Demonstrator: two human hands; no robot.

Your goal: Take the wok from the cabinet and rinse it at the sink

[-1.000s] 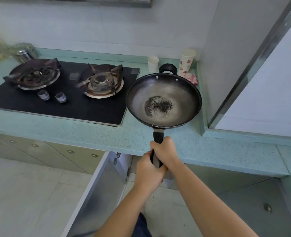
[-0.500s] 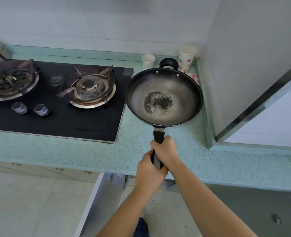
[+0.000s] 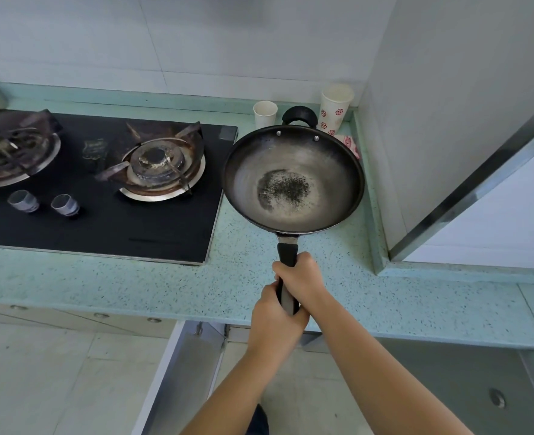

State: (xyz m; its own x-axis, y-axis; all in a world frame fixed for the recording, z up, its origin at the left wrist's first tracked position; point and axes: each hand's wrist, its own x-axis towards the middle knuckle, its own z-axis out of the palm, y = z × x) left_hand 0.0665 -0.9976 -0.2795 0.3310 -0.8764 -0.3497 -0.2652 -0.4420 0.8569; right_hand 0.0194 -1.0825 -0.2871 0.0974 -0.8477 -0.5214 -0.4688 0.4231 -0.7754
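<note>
A dark metal wok with a blackened patch in its bottom hangs level above the speckled green countertop, just right of the stove. Its long black handle points toward me. My right hand is wrapped around the handle nearer the pan, and my left hand grips the handle's end just behind it. A small loop handle sticks up on the wok's far rim. No sink is in view.
A black two-burner gas stove fills the left counter. Two paper cups and a pink cloth stand behind the wok in the corner. A white wall panel rises at right. Below the counter an open cabinet door juts out.
The view has shifted right and closer to the counter, so the stove slid left. The wok stays held in both hands over the counter, nearly in the same place in view.
</note>
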